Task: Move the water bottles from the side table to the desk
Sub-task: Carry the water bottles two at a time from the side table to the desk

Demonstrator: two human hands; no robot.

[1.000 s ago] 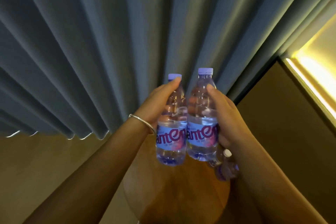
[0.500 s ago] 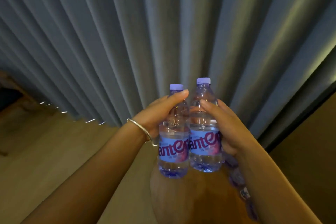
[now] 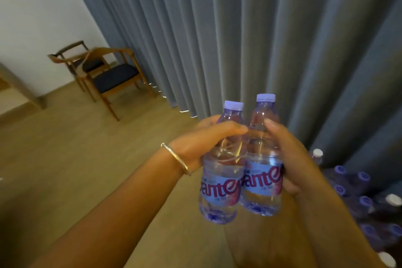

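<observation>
- Both hands carry one bottle apiece: the left hand wraps fingers and thumb around the left bottle, the right hand curls around the right bottle; the two bottles touch, upright, in mid-air.
- Grey curtain fills twelve o'clock.
- Two wooden chairs stand at ten o'clock; the desk is not identifiable in view.
- More bottles cluster at four o'clock, still waiting.
- Bracelet sits on the left wrist.
- Risk, as I judge it: both grips sit high, near the shoulders, so the smooth plastic may slip or the bottles knock together during the walk.
</observation>
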